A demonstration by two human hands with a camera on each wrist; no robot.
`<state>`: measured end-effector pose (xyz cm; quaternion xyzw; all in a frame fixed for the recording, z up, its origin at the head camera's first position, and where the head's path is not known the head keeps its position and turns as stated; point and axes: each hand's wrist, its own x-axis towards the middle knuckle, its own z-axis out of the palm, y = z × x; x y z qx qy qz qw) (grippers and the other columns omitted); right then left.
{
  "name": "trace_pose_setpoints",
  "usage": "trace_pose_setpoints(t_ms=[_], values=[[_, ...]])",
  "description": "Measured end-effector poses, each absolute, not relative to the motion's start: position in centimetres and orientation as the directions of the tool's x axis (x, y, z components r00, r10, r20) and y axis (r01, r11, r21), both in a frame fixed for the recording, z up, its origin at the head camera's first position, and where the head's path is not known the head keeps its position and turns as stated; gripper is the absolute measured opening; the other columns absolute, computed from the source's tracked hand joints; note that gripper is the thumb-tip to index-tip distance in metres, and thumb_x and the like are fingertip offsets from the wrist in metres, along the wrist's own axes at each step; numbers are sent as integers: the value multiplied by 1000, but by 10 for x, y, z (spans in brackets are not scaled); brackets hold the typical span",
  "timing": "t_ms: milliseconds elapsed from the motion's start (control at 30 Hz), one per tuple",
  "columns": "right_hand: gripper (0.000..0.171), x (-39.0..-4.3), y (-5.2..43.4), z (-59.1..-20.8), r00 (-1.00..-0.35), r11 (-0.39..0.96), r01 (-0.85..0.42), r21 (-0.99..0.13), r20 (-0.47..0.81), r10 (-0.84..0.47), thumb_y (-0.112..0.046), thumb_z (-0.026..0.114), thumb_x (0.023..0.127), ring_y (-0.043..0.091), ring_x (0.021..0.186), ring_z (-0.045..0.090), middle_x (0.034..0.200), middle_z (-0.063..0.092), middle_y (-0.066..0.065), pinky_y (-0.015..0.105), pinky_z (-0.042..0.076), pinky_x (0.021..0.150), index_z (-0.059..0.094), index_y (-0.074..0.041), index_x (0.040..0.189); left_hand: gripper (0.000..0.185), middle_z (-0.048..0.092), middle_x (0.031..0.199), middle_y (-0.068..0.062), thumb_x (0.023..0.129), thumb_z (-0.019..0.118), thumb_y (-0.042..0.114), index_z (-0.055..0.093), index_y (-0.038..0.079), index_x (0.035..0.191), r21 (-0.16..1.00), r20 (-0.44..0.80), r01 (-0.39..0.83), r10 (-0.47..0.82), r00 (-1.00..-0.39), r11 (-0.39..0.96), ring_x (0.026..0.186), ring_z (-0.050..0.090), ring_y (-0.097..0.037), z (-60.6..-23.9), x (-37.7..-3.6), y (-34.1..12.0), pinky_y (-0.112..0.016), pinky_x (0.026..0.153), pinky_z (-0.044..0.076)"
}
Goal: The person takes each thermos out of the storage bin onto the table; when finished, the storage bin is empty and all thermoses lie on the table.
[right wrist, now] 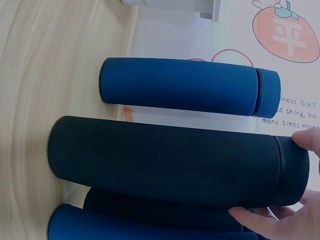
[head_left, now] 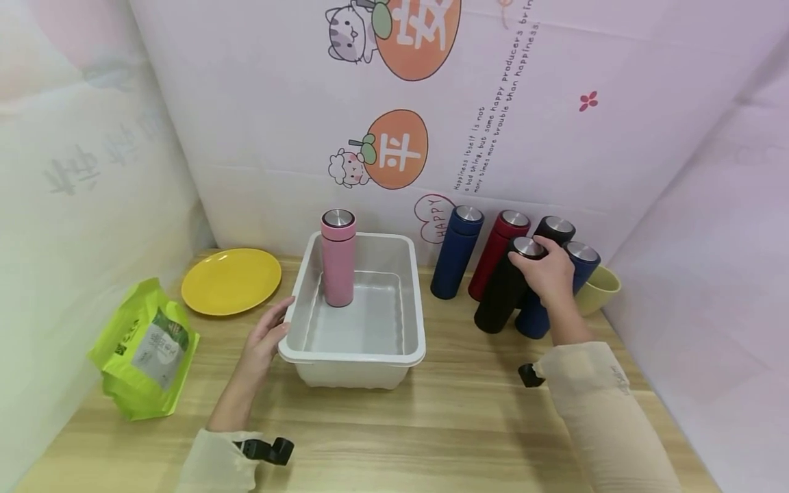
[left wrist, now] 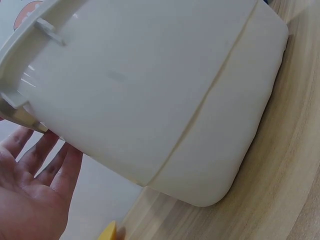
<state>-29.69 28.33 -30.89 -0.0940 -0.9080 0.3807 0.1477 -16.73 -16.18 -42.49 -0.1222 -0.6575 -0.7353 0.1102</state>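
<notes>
My right hand (head_left: 548, 272) grips a black thermos flask (head_left: 502, 294) by its silver-topped lid, thumb and fingers on either side. In the right wrist view, this black flask (right wrist: 165, 160) lies across the middle, with fingertips at its lid end. My left hand (head_left: 266, 337) touches the left side of a white plastic basin (head_left: 354, 375). The left wrist view has that hand's fairly straight fingers (left wrist: 67, 170) against the basin's outer wall (left wrist: 150, 85), just under the rim. A pink thermos flask (head_left: 338, 263) stands upright inside the basin, toward its back left.
Close around the gripped flask stand a red flask (head_left: 493, 250), another black flask (head_left: 555, 229) and a blue flask (head_left: 533, 320). Another blue flask (head_left: 456, 253) stands left of them. A yellow-green cup (head_left: 596, 291) is behind, right. At left are a yellow plate (head_left: 231, 282) and green bag (head_left: 148, 349).
</notes>
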Motion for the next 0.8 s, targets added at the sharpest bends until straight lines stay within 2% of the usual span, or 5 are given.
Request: trace_pose_setpoints(t_ms=[300,500,633,800], values=[[75,-293,285,-290,-978,761,35,-647,136,161,-40,66,90,47,134,27,149,30,30,61,31,102,37,-5,150,46,28,147,-34,101,39,2,29,-17,142,940,323,321,-4,-946,-111,121,44,-9,-425,-169,-162,-21,94,41],[69,-291,276,-265,-975,796,-14,-605,184,123,-39,65,92,47,135,27,149,32,28,62,28,103,41,-4,148,46,28,148,-33,101,39,3,29,-16,142,945,311,310,-8,-950,-106,123,42,-9,-425,-168,-162,-20,95,40],[69,-292,266,-248,-974,810,-16,-586,192,119,-39,65,93,44,134,30,149,34,26,61,31,102,41,-7,148,47,27,149,-32,101,39,3,29,-15,143,946,306,305,-6,-952,-107,123,41,-8,-424,-168,-162,-19,95,40],[69,-294,249,-233,-973,783,-27,-622,196,122,-37,66,92,43,134,31,151,33,22,60,33,102,40,-10,150,47,26,149,-33,101,38,3,28,-16,143,948,302,300,-2,-953,-107,123,41,-6,-423,-167,-161,-18,95,39]])
